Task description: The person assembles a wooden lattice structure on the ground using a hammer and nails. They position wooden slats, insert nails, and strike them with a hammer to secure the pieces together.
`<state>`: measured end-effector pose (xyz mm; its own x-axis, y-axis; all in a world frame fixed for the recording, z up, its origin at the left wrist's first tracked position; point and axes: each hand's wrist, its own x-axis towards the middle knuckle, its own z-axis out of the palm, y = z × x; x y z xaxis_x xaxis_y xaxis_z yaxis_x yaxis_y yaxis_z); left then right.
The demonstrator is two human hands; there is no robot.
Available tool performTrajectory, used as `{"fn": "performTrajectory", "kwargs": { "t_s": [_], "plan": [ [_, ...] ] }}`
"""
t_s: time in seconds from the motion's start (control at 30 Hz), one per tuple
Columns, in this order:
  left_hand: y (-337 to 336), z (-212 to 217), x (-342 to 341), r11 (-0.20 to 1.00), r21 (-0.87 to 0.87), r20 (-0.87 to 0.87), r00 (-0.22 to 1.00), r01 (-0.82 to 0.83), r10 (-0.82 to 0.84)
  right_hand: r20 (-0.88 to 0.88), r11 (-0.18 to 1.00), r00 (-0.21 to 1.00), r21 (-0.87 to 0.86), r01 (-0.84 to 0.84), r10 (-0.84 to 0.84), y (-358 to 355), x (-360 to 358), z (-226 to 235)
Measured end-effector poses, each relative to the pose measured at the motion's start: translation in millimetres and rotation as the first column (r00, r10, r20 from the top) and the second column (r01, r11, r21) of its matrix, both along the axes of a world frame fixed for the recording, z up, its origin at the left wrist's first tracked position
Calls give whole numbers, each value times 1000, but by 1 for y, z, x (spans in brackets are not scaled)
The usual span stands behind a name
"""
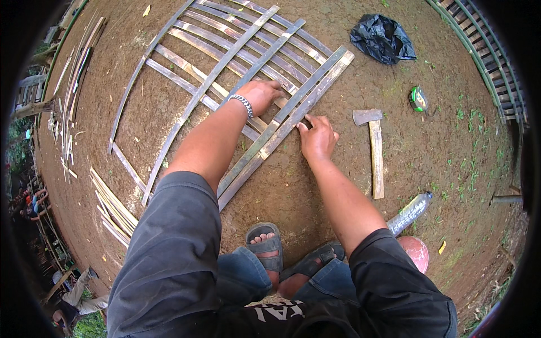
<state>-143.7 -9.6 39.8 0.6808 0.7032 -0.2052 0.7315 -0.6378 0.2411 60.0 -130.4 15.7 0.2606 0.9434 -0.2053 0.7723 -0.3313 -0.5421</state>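
Observation:
A lattice of long bamboo slats point(226, 58) lies on the bare earth in front of me, with crosswise slats over and under one another. Two strips run side by side along its near right edge, a dark one and a paler bamboo strip point(309, 102). My left hand point(260, 97), a chain bracelet at its wrist, is closed on a slat just inside that edge; its fingertips are partly hidden. Just outside the pale strip, my right hand point(319, 138) has thumb and forefinger brought together at the strip's edge. What they pinch is too small to tell.
Right of the lattice lie a hatchet point(376, 152), a green tape measure point(418, 99) and a black plastic bag point(383, 39). A clear bottle point(410, 214) and a reddish round object point(414, 252) are beside my right arm. Loose bamboo strips point(114, 208) lie at left.

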Motion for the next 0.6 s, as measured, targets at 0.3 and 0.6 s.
{"fn": "performTrajectory", "kwargs": {
  "t_s": [0.3,0.6],
  "plan": [
    [-7,8,6,992,-55,-48,992,-117,115,-7,1000,1000,8,-1,1,0,0,-2],
    [-89,-29,62,643,98,112,650,-760,751,-11,1000,1000,10,12,-12,2,0,-2]
  ]
}}
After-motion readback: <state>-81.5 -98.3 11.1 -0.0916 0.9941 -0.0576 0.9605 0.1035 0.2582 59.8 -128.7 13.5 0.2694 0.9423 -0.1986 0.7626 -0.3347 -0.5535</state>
